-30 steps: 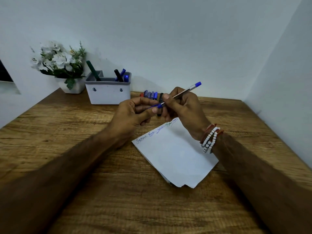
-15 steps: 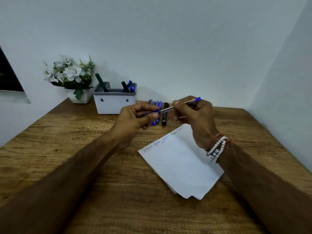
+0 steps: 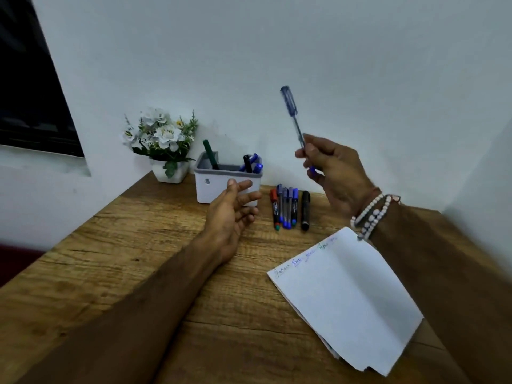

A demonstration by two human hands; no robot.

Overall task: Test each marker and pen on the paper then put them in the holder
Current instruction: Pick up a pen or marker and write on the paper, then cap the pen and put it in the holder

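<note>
My right hand (image 3: 335,173) is raised above the desk and grips a capped blue pen (image 3: 293,117), cap end up and tilted left. My left hand (image 3: 232,212) hovers open, palm up, just in front of the white holder (image 3: 210,189), which stands at the back with a green marker (image 3: 210,155) and several dark and blue pens (image 3: 250,163) in it. A row of markers and pens (image 3: 289,209) lies on the wood to the right of the holder. The white paper (image 3: 346,295), with scribbles along its top edge, lies at the right, below my right wrist.
A white pot of white flowers (image 3: 162,145) stands left of the holder against the wall. The wooden desk (image 3: 138,259) runs into a corner, with walls behind and at the right. A dark window (image 3: 30,84) is at the upper left.
My left hand has let go of the pen and dropped open toward the holder. My right hand has lifted the pen, now capped, and swung it upright. The camera view has tilted down and left.
</note>
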